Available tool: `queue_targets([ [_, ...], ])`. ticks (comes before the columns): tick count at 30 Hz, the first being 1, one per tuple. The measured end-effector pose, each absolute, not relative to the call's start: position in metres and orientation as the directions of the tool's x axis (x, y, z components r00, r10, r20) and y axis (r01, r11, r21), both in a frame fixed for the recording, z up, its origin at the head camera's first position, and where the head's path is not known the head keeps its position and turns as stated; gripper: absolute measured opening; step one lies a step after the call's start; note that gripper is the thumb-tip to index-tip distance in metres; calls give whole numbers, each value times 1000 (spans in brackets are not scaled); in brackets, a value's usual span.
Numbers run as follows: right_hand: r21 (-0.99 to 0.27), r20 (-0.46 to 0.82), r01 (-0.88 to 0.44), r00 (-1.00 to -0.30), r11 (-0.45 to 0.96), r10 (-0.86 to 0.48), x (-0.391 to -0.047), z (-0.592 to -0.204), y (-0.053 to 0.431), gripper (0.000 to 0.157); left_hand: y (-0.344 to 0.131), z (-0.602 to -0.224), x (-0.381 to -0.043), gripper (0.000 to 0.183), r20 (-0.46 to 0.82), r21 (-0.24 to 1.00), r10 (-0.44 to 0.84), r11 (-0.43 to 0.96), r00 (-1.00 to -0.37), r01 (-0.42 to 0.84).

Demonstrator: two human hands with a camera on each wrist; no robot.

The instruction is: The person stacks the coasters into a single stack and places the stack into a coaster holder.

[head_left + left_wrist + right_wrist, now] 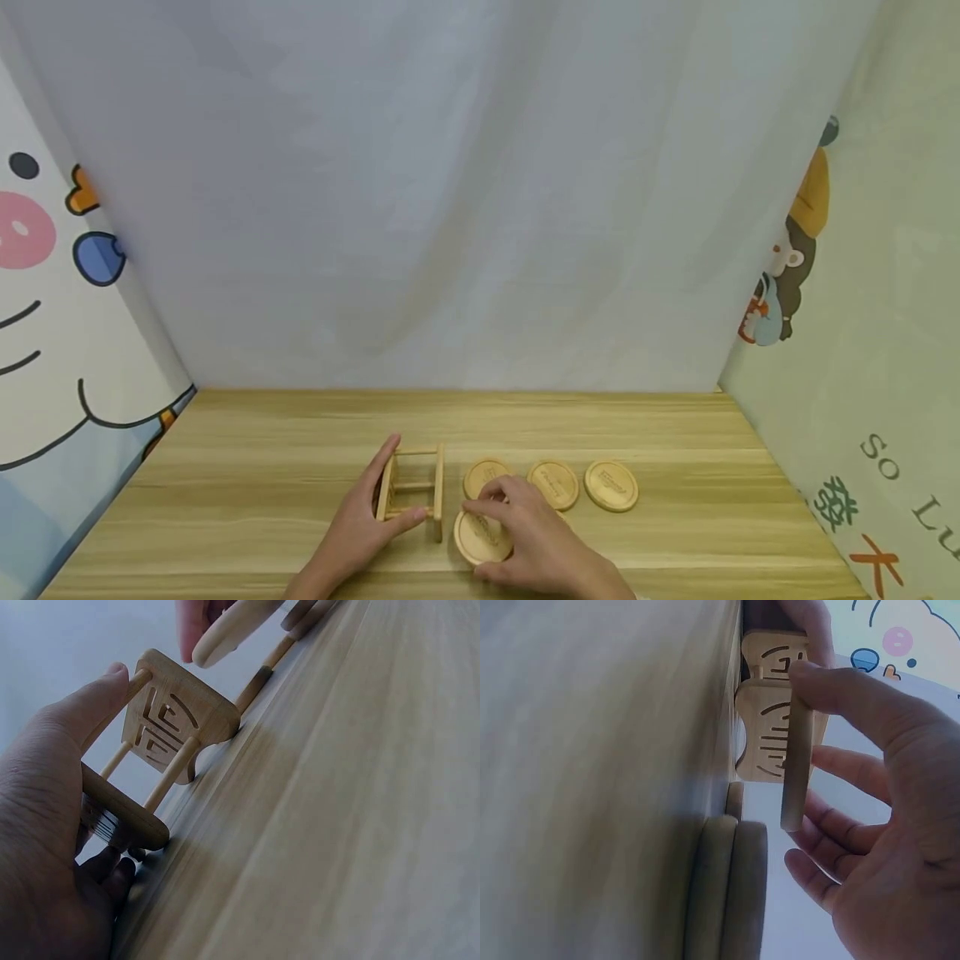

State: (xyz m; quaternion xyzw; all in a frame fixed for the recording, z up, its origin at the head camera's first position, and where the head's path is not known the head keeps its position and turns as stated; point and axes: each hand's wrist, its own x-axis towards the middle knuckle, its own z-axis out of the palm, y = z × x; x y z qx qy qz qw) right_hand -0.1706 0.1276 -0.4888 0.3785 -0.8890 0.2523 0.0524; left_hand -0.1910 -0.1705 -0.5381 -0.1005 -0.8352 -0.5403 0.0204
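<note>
My left hand (352,525) grips a small wooden coaster rack (438,487) by its left side, with the thumb along the near bar. The rack has two end panels with cut-out patterns (169,716), joined by thin rods, and no coaster shows between them. To the right of the rack, my right hand (540,537) pinches a round wooden coaster (480,537) between thumb and fingertips. In the right wrist view this coaster (798,761) is seen edge-on, held above the tabletop and overlapping the rack's panel.
Several more round coasters lie on the wooden table (300,433): one behind the held coaster (483,475), one in the middle (555,483), one at the right (611,486). Another is partly hidden by my right hand. A pale curtain (450,208) hangs behind.
</note>
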Motion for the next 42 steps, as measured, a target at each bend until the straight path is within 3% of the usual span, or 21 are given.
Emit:
queue_targets([
  [7,-429,274,-671,-735,605,-620,-169,-485,135,71,-171,-538,-191,110,143,899,149,395,-978,191],
  [27,-409,345,-683,-729,605,-591,-167,-479,154,68,-170,-540,-192,109,146,900,150,391,-978,195],
  [42,-482,300,-607,-792,632,-532,-166,-473,175,68,-168,-535,-191,108,146,907,158,373,-977,196],
])
